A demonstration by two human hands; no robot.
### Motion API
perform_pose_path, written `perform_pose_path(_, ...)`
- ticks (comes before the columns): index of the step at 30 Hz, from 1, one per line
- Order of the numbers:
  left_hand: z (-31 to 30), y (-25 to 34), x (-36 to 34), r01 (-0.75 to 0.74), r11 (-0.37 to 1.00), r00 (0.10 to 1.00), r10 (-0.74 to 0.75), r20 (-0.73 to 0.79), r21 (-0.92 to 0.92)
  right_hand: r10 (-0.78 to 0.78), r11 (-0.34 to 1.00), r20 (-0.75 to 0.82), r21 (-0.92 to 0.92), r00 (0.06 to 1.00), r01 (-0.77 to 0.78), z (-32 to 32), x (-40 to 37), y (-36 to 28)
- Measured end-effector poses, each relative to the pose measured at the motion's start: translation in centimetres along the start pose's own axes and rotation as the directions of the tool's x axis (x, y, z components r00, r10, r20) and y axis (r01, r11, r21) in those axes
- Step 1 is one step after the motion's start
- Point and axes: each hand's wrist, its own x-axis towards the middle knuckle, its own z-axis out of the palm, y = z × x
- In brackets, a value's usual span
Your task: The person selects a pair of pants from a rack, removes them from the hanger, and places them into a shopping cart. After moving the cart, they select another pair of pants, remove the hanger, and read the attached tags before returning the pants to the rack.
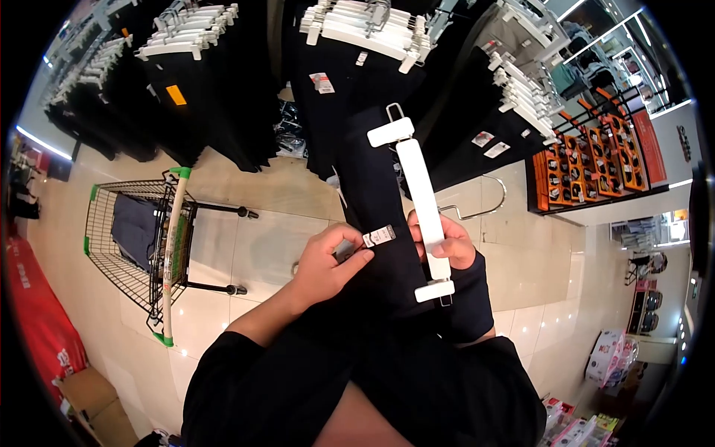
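Note:
My right hand (456, 244) is closed around a white clip hanger (421, 190), its thumb lying over the bar. The hanger is tilted nearly upright, its wire hook (484, 205) pointing right. Dark trousers (372, 175) hang down beside it, in front of my body. With thumb and fingers, my left hand (322, 267) pinches the edge of a small white printed label (378, 237). The label lies over the dark cloth, its print too small to read.
Racks of black trousers (216, 104) on white hangers (372, 33) stand ahead. On the left is a shopping cart (175, 238) with a dark garment (136, 231) inside. An orange display stand (588, 167) is at the right, and cardboard boxes (93, 402) sit lower left.

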Motion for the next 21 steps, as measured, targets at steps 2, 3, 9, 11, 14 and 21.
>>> perform_pose_path(2,0.3,0.2,0.2,-0.064,0.998,0.998,0.064,-0.027,-0.020,-0.004,1.000,0.005,0.016,1.000,0.004,0.0,-0.2,0.2)
perform_pose_path(3,0.5,0.2,0.2,-0.129,0.991,0.990,0.127,-0.067,-0.038,0.003,0.999,0.005,0.035,1.000,-0.003,-0.2,-0.2,0.5)
perform_pose_path(9,0.8,0.5,-0.1,-0.012,0.995,0.999,0.007,-0.049,-0.102,0.001,0.998,0.002,0.071,1.000,-0.001,-0.2,-0.6,0.7)
perform_pose_path(11,0.7,0.7,-0.2,0.011,0.995,0.999,-0.014,-0.036,-0.100,0.003,0.998,0.005,0.066,1.000,-0.003,-0.6,-0.7,0.8)
perform_pose_path(14,0.2,0.6,-0.1,0.029,0.998,0.999,-0.030,-0.016,-0.057,0.003,0.999,-0.007,0.051,1.000,-0.003,-0.8,-0.9,0.9)
perform_pose_path(21,-0.8,-2.9,-0.9,0.037,0.998,0.998,-0.039,0.058,0.044,-0.005,1.000,-0.018,-0.019,1.000,0.004,-1.4,-0.7,0.6)
